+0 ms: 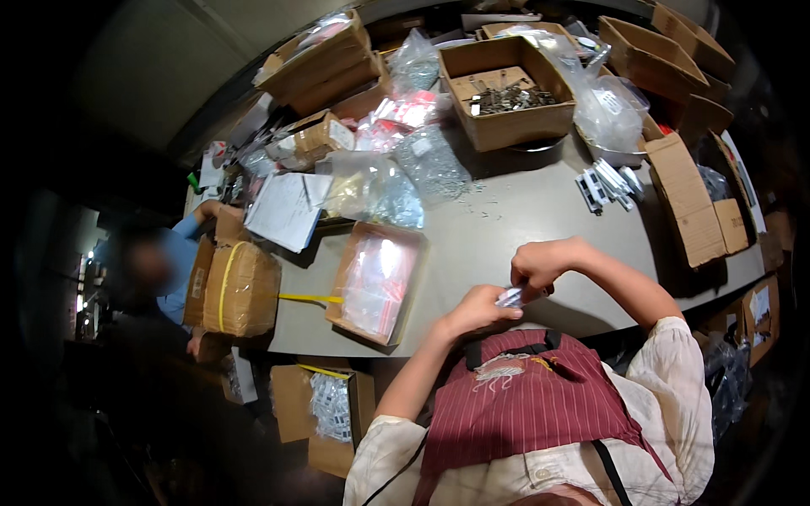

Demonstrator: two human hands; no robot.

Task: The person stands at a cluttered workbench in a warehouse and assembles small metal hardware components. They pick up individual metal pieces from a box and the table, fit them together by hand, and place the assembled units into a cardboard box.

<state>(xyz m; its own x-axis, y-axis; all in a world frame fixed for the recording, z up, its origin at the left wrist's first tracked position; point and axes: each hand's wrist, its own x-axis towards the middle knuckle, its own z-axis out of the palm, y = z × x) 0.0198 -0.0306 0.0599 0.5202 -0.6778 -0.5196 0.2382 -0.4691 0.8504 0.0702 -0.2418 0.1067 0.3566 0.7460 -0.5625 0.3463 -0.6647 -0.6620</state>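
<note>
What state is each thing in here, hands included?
Left hand: pinching the small clear bag.
Right hand: gripping the same bag from above.
Small clear bag: held off the table, between both hands.
Box of metal parts: open, partly filled.
Flat tray of red-edged bags: open, overhanging the table edge.
Strapped carton: closed, yellow strap around it.

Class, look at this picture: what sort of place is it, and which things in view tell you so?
Probably a small packing or sorting workshop. An open cardboard box holds small metal parts, clear plastic bags of parts crowd the grey table, and both hands, left hand and right hand, hold a small clear packet.
</note>
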